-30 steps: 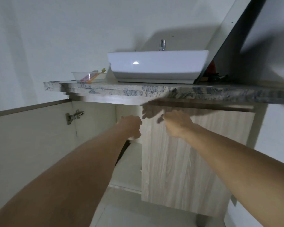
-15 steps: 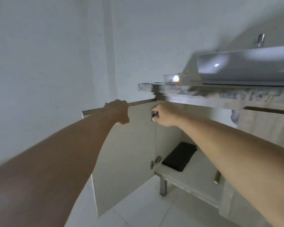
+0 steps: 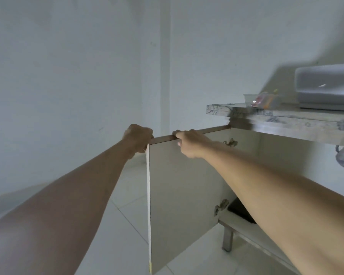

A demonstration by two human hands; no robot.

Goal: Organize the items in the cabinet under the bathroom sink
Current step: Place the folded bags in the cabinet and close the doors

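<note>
— What are my hands doing?

— Your left hand is gripping the outer top corner of the open cabinet door, fingers curled round it. Your right hand is holding the door's top edge just beside it — fingers hooked over, thumb on the inner face.

— And the cabinet?

— The door is standing swung wide under the marble counter. A black flat item is lying on the cabinet shelf, partly hidden by your right forearm. The white basin and a clear container are sitting on the counter.
</note>
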